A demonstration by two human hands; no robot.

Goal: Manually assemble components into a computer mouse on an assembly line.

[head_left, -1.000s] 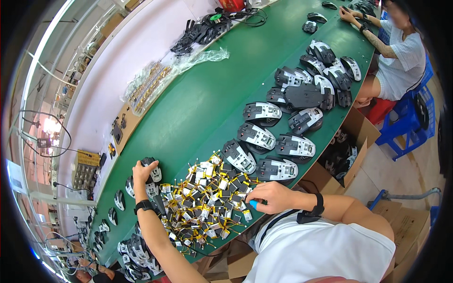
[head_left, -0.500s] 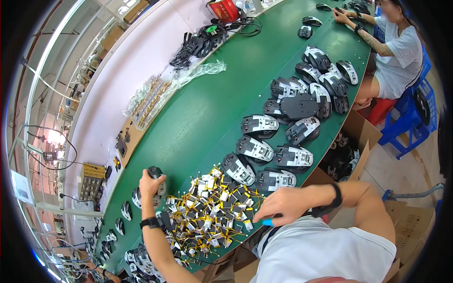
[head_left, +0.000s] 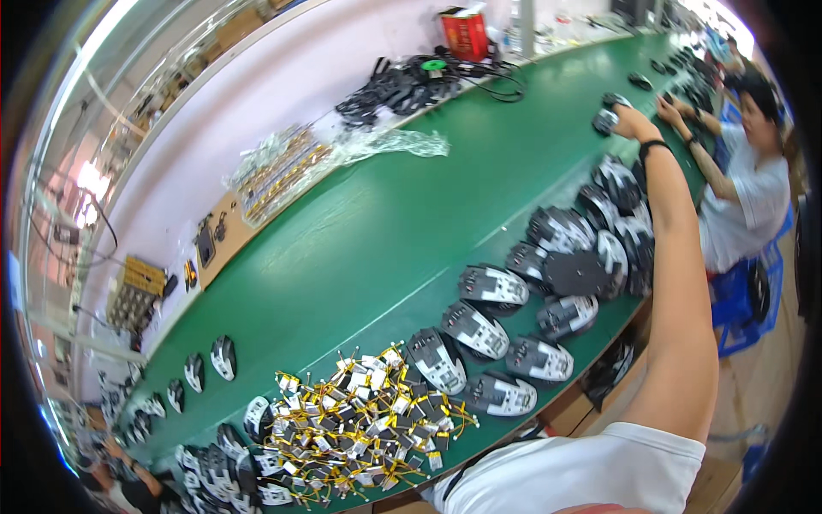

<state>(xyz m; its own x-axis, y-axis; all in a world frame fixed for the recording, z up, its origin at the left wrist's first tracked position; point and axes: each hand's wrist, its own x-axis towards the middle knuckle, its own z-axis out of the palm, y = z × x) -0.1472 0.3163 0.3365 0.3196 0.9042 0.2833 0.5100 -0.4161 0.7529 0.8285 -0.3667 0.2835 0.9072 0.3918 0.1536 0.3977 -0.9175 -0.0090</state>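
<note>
My right hand is stretched out to the far right at the end of a straight arm. It lies against two dark computer mice, an upper mouse and a lower mouse; its fingers are too small and partly hidden to tell whether they grip one. My left hand is out of the picture. Nearer me, opened mouse shells with grey and black insides crowd the right of the green table. A heap of small battery packs with yellow tape and wires lies at the front.
Several mice stand in a row at the left, above a cluster of mouse parts. Black cables, a red box and bagged parts line the back. A co-worker sits at the right.
My right hand has moved from beside the battery heap to the far mice. My left hand, earlier on a mouse left of the heap, has gone from view. The view has shifted.
</note>
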